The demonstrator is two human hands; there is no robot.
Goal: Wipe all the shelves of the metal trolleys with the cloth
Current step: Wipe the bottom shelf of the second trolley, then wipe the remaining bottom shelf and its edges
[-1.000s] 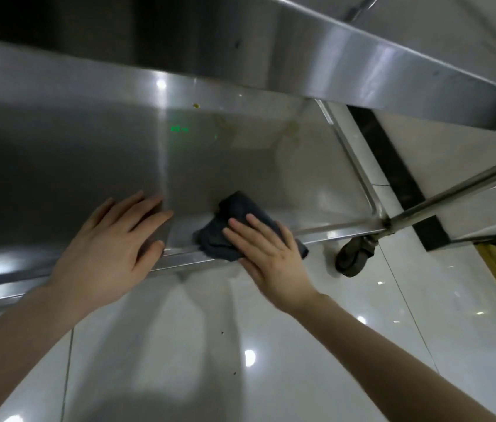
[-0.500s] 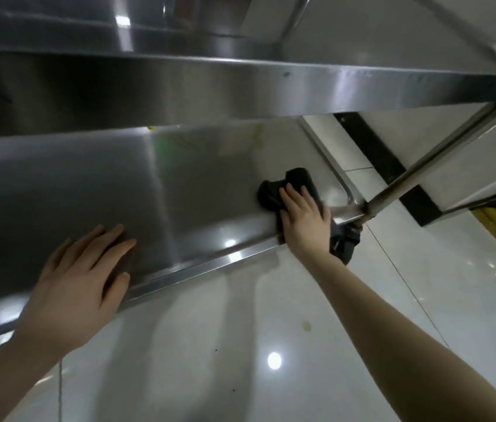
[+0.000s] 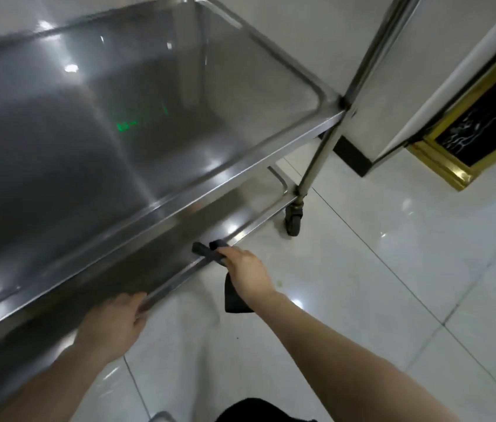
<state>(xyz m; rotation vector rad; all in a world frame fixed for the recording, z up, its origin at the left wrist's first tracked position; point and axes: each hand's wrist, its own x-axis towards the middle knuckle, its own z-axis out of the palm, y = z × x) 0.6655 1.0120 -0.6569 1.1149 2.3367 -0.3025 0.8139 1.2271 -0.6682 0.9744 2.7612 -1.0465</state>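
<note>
Trolley of brushed stainless steel [image 3: 149, 117], spread over the left and centre of the frame, upper shelf on top. Glossy white floor tiles [image 3: 393, 284] to the right and below. Lower shelf [image 3: 161, 248] showing only as a dim strip beneath the upper one, long axis running from lower left up toward centre right.

Left hand [image 3: 115, 324] at lower left, touching that shelf's front rim; fingers blurred and partly hidden, so cannot tell whether hooked over or flat.

Right hand [image 3: 248, 271] just below centre, at the same rim, fingers curled tight round the dark grey cloth [image 3: 234, 296]: one bunched end poking past the fingers onto the rim, the other hanging under the wrist. Black caster wheel [image 3: 294, 220] further up-right.

Shelf surface up-left of the right fingers; probably calls for a push inward, then a sweep along the axis.
</note>
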